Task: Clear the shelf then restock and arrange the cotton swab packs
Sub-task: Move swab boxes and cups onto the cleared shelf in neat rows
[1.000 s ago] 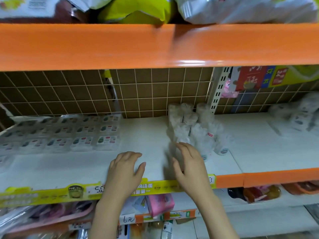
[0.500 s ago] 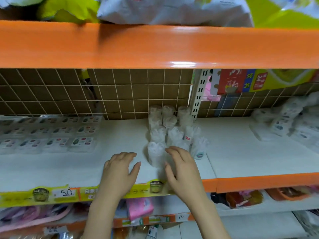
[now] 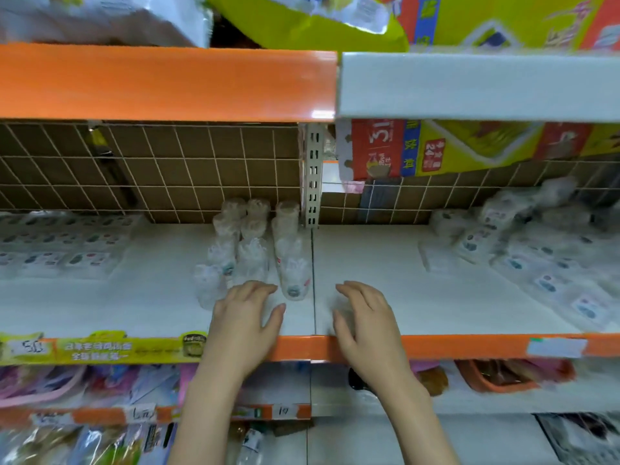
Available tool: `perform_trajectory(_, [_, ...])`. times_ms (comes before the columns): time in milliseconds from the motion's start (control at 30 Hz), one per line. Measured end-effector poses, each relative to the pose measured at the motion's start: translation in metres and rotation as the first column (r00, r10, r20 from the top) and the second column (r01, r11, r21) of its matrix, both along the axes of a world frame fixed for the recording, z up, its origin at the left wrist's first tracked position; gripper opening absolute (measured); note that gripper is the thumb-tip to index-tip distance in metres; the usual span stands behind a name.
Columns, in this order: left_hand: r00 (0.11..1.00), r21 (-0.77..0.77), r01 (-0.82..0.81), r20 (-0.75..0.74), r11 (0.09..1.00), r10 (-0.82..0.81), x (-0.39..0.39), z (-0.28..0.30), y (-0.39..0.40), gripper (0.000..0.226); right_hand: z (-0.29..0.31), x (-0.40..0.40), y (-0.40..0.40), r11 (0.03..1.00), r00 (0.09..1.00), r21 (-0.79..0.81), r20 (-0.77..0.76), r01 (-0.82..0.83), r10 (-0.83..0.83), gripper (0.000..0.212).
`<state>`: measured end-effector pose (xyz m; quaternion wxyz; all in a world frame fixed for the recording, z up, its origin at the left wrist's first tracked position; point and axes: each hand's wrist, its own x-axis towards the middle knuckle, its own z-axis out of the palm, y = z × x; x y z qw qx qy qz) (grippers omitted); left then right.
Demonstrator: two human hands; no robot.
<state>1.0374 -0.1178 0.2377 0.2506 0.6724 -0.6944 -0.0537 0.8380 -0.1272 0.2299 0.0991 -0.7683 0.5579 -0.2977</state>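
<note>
The fingers of the left hand [image 3: 243, 318] lie loosely spread and hold nothing, their tips just in front of the nearest cotton swab packs [image 3: 250, 248]. The right hand [image 3: 364, 317] is likewise relaxed and empty, over bare shelf [image 3: 385, 263] just right of the seam between two shelf boards. The packs stand in a tight cluster running back to the wire grid [image 3: 167, 169], beside the slotted upright [image 3: 312, 176]. Open board lies on either side of the cluster, up to flat packets [image 3: 63, 243] far left and a loose heap of packets [image 3: 536, 250] far right. Both wrists cross the orange front edge [image 3: 453, 345].
</note>
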Motion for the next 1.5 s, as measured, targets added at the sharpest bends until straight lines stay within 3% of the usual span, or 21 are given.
perform_trajectory(367, [0.995, -0.039, 0.096, -0.002, 0.995, -0.096, -0.030, 0.004, -0.036, 0.052, -0.006, -0.038, -0.019, 0.995, 0.997, 0.061, -0.026, 0.079, -0.078, 0.043])
perform_trajectory(567, [0.987, -0.056, 0.159, -0.009, 0.986, -0.159, -0.049, 0.007, -0.057, 0.048, -0.013, -0.061, -0.034, 0.985, 0.987, 0.060, -0.016, 0.160, -0.160, 0.056])
perform_trajectory(733, [0.985, -0.035, 0.170, 0.016, 0.985, -0.170, -0.075, 0.005, -0.066, 0.053, -0.021, -0.090, -0.043, 0.982, 0.986, 0.086, -0.020, 0.167, -0.166, 0.047])
perform_trajectory(1000, [0.990, 0.004, 0.142, -0.002, 0.990, -0.142, -0.175, 0.000, -0.077, 0.057, -0.020, -0.186, -0.064, 0.990, 0.994, 0.100, -0.046, 0.102, -0.098, 0.046])
perform_trajectory(1233, [0.978, 0.054, 0.211, -0.018, 0.976, -0.210, -0.299, -0.003, -0.078, 0.065, -0.013, -0.301, -0.080, 0.984, 0.985, 0.051, -0.013, 0.171, -0.171, 0.045])
perform_trajectory(1400, [0.985, 0.094, 0.174, -0.028, 0.980, -0.172, -0.334, -0.004, -0.080, 0.060, -0.017, -0.341, -0.078, 0.983, 0.983, 0.027, -0.021, 0.181, -0.180, 0.054])
perform_trajectory(1500, [0.987, 0.115, 0.163, -0.023, 0.980, -0.162, -0.343, -0.004, -0.080, 0.062, -0.025, -0.349, -0.077, 0.984, 0.985, 0.051, -0.014, 0.173, -0.173, 0.048])
